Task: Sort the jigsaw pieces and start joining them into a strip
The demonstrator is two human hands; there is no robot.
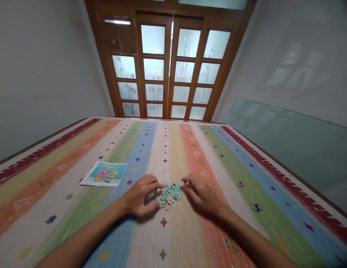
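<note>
A small heap of jigsaw puzzle pieces (169,195), some teal and some plain grey-beige, lies on the striped cloth. My left hand (142,195) rests at the heap's left side, thumb and fingers apart and curved around its edge. On the opposite side, my right hand (199,193) has its fingers loosely spread, with the fingertips close to the outer pieces. Neither hand visibly holds a piece. To the left of the heap lies a printed cartoon picture (106,174) on white paper, flat on the cloth.
The table is covered by a cloth (151,242) with coloured stripes and small motifs. Wooden doors with frosted panes (169,70) stand beyond the far edge. Pale walls (36,74) flank both sides, and a greenish glass panel (290,141) leans along the right.
</note>
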